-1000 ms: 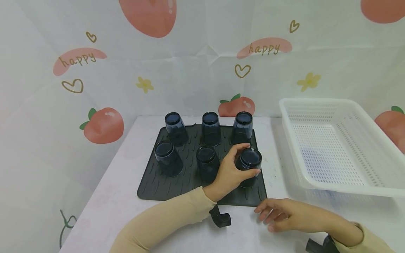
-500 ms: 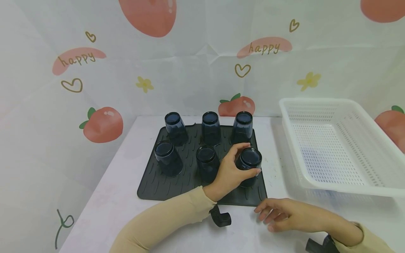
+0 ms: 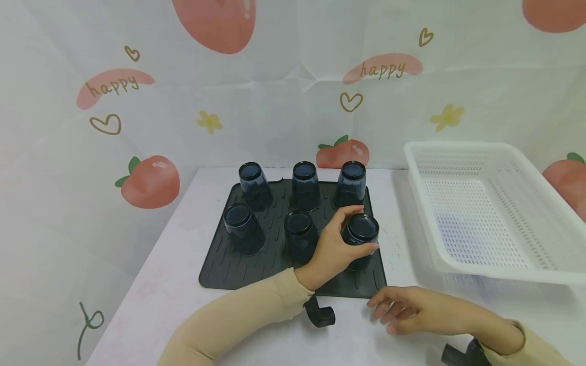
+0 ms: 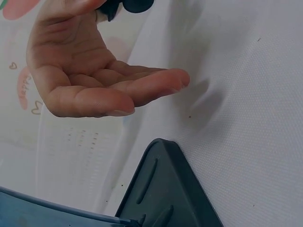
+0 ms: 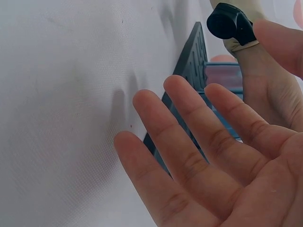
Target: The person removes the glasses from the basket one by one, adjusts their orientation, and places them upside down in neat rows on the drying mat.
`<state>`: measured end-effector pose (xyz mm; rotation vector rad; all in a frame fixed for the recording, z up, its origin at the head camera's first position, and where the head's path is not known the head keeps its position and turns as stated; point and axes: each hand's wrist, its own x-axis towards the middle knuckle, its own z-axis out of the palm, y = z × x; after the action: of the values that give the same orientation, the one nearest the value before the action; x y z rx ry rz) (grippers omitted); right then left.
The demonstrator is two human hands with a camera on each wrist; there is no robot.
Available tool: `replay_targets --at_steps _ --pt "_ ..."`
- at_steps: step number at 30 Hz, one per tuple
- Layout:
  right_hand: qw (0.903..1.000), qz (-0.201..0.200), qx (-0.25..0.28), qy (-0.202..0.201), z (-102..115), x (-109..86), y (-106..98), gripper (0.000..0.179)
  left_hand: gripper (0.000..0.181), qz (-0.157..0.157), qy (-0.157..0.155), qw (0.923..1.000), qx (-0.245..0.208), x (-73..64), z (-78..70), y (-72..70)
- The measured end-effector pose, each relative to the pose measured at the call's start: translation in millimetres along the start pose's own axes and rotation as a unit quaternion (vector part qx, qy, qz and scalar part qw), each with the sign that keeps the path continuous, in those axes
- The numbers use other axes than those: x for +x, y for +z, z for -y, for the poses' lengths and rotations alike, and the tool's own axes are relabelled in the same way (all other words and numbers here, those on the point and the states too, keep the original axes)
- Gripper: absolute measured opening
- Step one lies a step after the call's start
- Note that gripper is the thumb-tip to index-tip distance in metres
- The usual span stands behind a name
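Note:
Six-spot rows aside, several dark blue glasses stand upside down on a black ribbed mat [image 3: 270, 272]. My left hand [image 3: 330, 254] grips the front right glass [image 3: 363, 229], thumb on the near side and fingers round the far side. In the left wrist view, only an edge of a blue glass [image 4: 52, 210] shows, by the mat's corner. My right hand [image 3: 418, 310] holds nothing; its fingers are relaxed just off the mat's front right corner. The right wrist view shows those fingers [image 5: 189, 127] apart and loosely extended.
Left of the gripped glass is the front middle glass [image 3: 299, 236]; behind it stands the back right glass [image 3: 351, 185]. A white perforated basket [image 3: 428, 223] sits at the right on the white table [image 3: 169, 305]. A printed cloth [image 3: 274, 101] hangs behind.

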<state>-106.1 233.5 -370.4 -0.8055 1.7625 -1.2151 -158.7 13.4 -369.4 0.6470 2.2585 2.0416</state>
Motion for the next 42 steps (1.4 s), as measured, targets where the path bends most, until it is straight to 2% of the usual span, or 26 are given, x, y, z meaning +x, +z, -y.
replay_targets --at_steps 8,17,29,36,42 --pt "1.0000 0.000 0.006 0.000 -0.7 0.1 0.1 0.032 0.070 -0.005 0.010 0.9999 0.008 0.9 1.6 0.3" --pt "1.0000 -0.001 0.003 -0.005 0.0 -0.7 0.6 0.031 0.061 0.000 -0.023 0.9997 -0.001 -1.8 -9.3 -4.2" --pt "0.9954 -0.024 -0.066 -0.064 7.8 -2.8 -5.4 0.030 0.049 0.019 -0.029 0.9962 0.079 -4.8 -32.7 -21.0" --pt "0.9925 -0.047 -0.094 -0.063 27.9 -2.3 -13.7 0.031 0.049 0.020 -0.023 0.9946 0.099 -5.2 -51.1 -32.1" --pt "0.9836 -0.114 -0.134 -0.040 61.0 -9.3 -23.6 0.031 0.050 0.010 0.005 0.9907 0.136 1.6 -67.0 -43.8"
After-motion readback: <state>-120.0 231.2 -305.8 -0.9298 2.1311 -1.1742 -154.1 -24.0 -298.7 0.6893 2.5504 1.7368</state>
